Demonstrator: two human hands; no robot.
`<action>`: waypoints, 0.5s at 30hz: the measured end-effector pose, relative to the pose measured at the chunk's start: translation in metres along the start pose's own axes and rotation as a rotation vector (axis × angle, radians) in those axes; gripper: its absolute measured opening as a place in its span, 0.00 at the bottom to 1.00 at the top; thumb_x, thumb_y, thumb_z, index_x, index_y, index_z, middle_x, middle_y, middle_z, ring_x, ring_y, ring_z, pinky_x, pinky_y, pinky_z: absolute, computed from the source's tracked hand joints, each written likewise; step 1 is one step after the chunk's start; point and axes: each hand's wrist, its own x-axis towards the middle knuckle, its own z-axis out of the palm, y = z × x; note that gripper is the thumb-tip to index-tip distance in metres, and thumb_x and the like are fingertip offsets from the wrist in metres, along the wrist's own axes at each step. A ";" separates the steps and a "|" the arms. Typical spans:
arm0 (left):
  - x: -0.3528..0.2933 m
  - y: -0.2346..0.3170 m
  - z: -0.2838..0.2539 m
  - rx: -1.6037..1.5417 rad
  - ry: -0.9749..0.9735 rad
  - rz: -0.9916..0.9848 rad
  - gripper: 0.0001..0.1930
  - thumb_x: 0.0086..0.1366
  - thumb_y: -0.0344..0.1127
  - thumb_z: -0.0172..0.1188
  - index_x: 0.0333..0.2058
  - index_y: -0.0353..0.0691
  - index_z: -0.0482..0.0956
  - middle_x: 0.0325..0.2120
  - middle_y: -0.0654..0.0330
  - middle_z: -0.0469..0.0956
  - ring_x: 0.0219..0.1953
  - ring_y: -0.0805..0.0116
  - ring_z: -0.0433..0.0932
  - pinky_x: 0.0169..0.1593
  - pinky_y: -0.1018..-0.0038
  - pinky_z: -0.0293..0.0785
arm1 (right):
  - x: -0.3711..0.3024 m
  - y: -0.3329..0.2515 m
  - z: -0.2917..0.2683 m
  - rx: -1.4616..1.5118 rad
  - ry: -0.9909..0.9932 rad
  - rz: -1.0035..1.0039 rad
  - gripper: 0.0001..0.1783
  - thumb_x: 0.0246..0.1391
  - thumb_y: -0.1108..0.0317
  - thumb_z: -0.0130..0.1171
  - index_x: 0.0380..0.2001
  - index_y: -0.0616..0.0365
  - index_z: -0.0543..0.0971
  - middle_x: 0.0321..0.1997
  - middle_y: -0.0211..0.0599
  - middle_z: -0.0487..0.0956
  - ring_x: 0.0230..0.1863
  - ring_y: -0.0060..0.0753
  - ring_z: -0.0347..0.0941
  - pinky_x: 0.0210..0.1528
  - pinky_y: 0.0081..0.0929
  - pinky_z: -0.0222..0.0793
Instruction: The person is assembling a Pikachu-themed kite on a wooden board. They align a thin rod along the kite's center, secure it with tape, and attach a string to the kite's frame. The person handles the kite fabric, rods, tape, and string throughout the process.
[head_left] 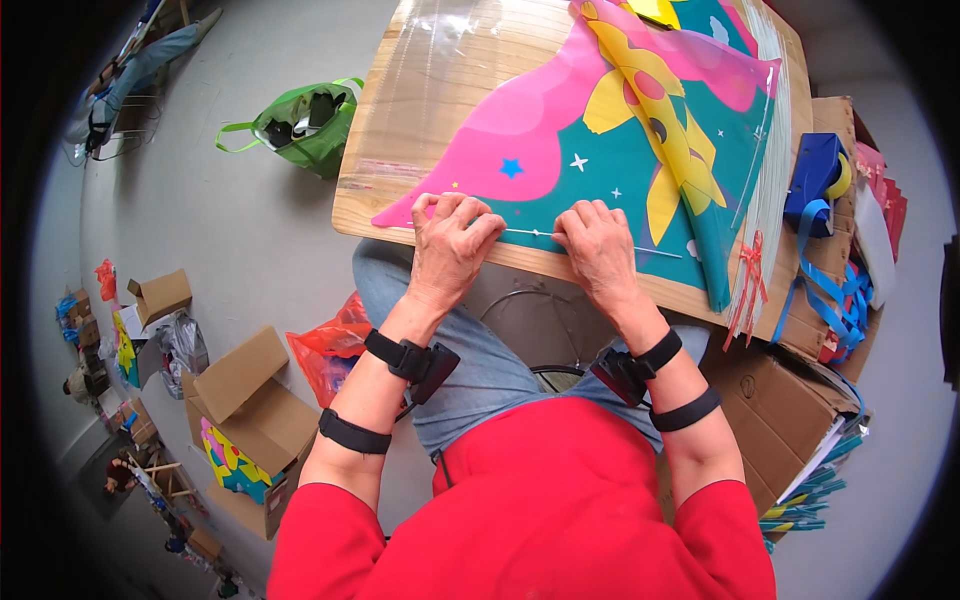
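Item: kite (620, 150), teal w/ pink cloud shapes, yellow giraffe print, small stars. Lies flat on wood board (400, 140), near edge toward the person; clear plastic sleeve (450, 40) over board's far-left part.

L hand (452, 240): palm down on kite's near edge at the pink tip, fingers curled, tips pressed onto fabric. R hand (598, 245): palm down just beside, on the teal part. Thin white rod (535, 233) runs along the edge between both hands; fingertips of each hand pinched down on it, as far as visible. Exact grip under fingers: can't tell fully.

Wrists: black straps w/ small devices, both arms. Red sleeves, blue jeans.

Right of kite: bundle of thin sticks (770, 150), red ribbon bow (750, 262), blue box (815, 170), blue ribbon (825, 285), cardboard box (780, 410) below.

Floor, left: green bag (305, 125), red plastic bag (330, 350), open cartons (245, 410) w/ more printed kites.
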 end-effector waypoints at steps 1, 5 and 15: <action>0.001 -0.001 0.001 0.012 -0.004 0.008 0.06 0.58 0.34 0.66 0.35 0.51 0.83 0.34 0.71 0.77 0.44 0.68 0.74 0.57 0.60 0.58 | 0.000 0.001 0.003 -0.005 0.005 -0.001 0.10 0.48 0.66 0.66 0.30 0.51 0.74 0.32 0.31 0.72 0.39 0.35 0.71 0.42 0.36 0.63; 0.002 -0.001 0.004 0.018 0.005 0.023 0.08 0.58 0.33 0.66 0.38 0.52 0.83 0.36 0.70 0.77 0.45 0.68 0.74 0.57 0.60 0.58 | -0.001 0.002 0.008 0.011 0.095 0.010 0.07 0.49 0.67 0.65 0.29 0.51 0.75 0.31 0.30 0.73 0.38 0.34 0.72 0.43 0.35 0.64; 0.001 0.020 0.019 -0.046 0.004 0.039 0.10 0.57 0.33 0.68 0.38 0.51 0.82 0.38 0.70 0.77 0.46 0.68 0.74 0.55 0.62 0.61 | -0.013 0.003 -0.005 0.116 0.182 0.047 0.05 0.49 0.69 0.64 0.30 0.51 0.78 0.32 0.28 0.75 0.39 0.33 0.73 0.45 0.34 0.65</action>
